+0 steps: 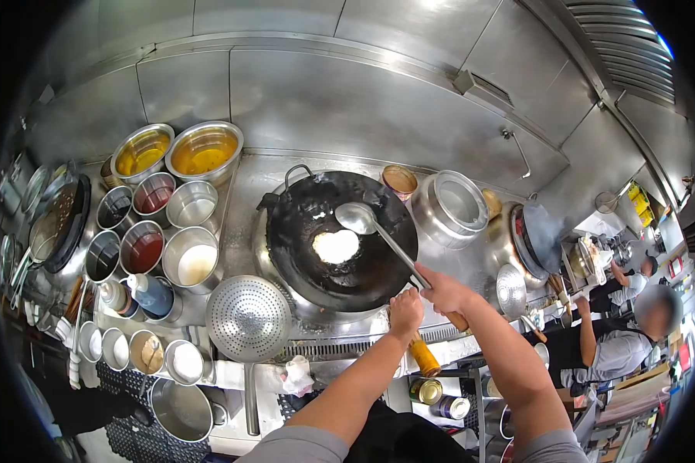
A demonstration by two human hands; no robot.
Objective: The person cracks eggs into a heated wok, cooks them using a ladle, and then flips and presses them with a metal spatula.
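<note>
A large black wok (301,255) sits on the steel range, with a white mass (336,246) in its middle. My right hand (445,291) is wrapped round the wooden-handled ladle (394,251), whose round bowl rests over the wok just above and right of the white mass. At the wok's front right edge, my left hand (406,312) is closed beside the ladle's handle; what it grips, if anything, is hidden. Just below the hands is a yellow-orange bottle or jar (424,356).
Left of the wok stand steel pots of sauces (143,245), oil bowls (205,154) and a perforated strainer (249,318). A lidded steel pot (457,202) is to the right. Two people, one nearer (622,347), work at far right.
</note>
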